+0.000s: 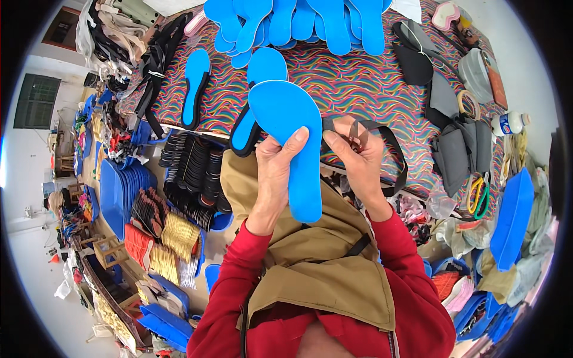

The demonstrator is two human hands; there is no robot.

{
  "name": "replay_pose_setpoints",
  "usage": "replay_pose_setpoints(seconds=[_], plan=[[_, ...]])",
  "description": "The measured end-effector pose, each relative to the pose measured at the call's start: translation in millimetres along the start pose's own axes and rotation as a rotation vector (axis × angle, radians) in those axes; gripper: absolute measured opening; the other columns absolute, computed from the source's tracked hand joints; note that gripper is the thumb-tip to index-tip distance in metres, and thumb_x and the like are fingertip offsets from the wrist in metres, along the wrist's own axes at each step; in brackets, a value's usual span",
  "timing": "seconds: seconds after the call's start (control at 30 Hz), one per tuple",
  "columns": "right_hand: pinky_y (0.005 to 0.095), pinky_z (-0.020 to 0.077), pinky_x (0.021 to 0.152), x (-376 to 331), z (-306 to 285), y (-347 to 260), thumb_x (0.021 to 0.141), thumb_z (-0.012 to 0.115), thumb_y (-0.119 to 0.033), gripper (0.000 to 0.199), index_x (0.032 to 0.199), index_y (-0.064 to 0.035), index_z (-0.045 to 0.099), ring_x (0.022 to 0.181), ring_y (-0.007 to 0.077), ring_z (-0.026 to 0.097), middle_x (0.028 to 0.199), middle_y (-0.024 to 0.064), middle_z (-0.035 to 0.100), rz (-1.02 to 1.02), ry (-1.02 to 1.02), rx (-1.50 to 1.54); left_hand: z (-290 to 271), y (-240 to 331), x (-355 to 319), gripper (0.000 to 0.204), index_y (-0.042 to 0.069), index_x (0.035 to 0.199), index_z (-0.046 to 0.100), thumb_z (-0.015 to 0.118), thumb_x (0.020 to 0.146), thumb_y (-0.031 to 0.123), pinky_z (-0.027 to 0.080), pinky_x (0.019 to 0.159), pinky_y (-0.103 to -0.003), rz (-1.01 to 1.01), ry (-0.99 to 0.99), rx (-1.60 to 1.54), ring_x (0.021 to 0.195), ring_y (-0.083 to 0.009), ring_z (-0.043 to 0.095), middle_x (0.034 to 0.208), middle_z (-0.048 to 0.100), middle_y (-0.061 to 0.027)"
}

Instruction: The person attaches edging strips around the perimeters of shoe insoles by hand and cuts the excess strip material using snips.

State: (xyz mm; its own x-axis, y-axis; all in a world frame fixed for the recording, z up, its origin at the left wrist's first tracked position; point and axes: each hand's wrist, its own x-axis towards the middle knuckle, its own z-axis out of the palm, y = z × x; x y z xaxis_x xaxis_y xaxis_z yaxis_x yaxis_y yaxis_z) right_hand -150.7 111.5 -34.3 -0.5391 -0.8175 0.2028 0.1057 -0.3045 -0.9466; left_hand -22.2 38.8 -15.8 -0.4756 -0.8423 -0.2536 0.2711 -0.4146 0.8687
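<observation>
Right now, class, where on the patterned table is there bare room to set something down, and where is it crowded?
The patterned tablecloth is bare in its middle, between the lone blue insole, the blue insole stack and the black strap pieces. The far edge and right side are crowded: stack, grey pieces, tape roll, scissors.

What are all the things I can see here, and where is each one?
Sole: one, blue, held up in the left hand.
Strap: one, black, looped from the right hand.
Sole stack: many, blue, far edge of the table.
Table cover: one, multicoloured swirls, under everything.
Scissors: one pair, yellow-green handles, right.
Bottle: one, white, right.
Tape roll: one, tan, right.
Apron: one, tan, over the lap.
Left hand: grip on the sole.
Right hand: grip on the strap.
</observation>
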Motion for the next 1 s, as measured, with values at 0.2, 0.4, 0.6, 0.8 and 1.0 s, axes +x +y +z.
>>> replay_pose_setpoints(seconds=[0.2, 0.4, 0.6, 0.8, 1.0], plan=[[0.0208, 0.0329, 0.054, 5, -1, 2, 0.089, 0.067, -0.005, 0.009, 0.092, 0.0037, 0.066, 0.066, 0.005, 0.042, 0.078, -0.0048, 0.049, -0.221, 0.024, -0.177, 2, -2, 6, 0.017, 0.004, 0.096, 0.071, 0.073, 0.087, 0.019, 0.049, 0.062, -0.023, 0.026, 0.026, 0.055, 0.071, -0.0066, 0.061, 0.086, 0.069, -0.0011], [0.021, 0.0227, 0.047, 15, -27, -8, 0.089, 0.067, -0.013, 0.011, 0.088, -0.003, 0.072, 0.05, -0.0005, 0.035, 0.063, -0.0069, 0.055, 0.321, -0.091, 0.317, 9, 2, 5, 0.019, 0.005, 0.097, 0.071, 0.074, 0.086, 0.019, 0.048, 0.061, -0.022, 0.017, -0.027, 0.057, 0.071, -0.0066, 0.061, 0.085, 0.068, -0.0011], [0.0192, 0.0319, 0.051, 17, -22, -6, 0.088, 0.07, -0.011, 0.013, 0.094, 0.0004, 0.071, 0.058, -0.0004, 0.044, 0.07, -0.0047, 0.062, 0.187, -0.059, 0.111, 16, 8, 10, 0.018, 0.005, 0.097, 0.071, 0.074, 0.086, 0.018, 0.048, 0.061, -0.023, -0.048, -0.122, 0.085, 0.07, -0.0068, 0.061, 0.084, 0.068, -0.0015], [0.0197, 0.037, 0.057, -3, -4, -35, 0.095, 0.062, -0.012, 0.023, 0.112, 0.0034, 0.063, 0.067, 0.0006, 0.049, 0.077, -0.0039, 0.061, 0.297, -0.059, 0.226, 14, 9, 24, 0.021, 0.001, 0.105, 0.066, 0.068, 0.089, 0.014, 0.056, 0.063, -0.029, 0.079, -0.086, 0.015, 0.074, -0.0155, 0.068, 0.091, 0.07, -0.0095], [0.0225, 0.0329, 0.05, -27, 0, 1, 0.095, 0.057, -0.005, 0.011, 0.1, 0.0028, 0.063, 0.056, 0.0037, 0.042, 0.068, -0.0006, 0.053, 0.122, -0.068, -0.118, 23, 19, 18, 0.027, -0.003, 0.107, 0.063, 0.067, 0.09, 0.017, 0.058, 0.065, -0.033, 0.046, -0.094, -0.063, 0.077, -0.0226, 0.07, 0.092, 0.069, -0.0167]])
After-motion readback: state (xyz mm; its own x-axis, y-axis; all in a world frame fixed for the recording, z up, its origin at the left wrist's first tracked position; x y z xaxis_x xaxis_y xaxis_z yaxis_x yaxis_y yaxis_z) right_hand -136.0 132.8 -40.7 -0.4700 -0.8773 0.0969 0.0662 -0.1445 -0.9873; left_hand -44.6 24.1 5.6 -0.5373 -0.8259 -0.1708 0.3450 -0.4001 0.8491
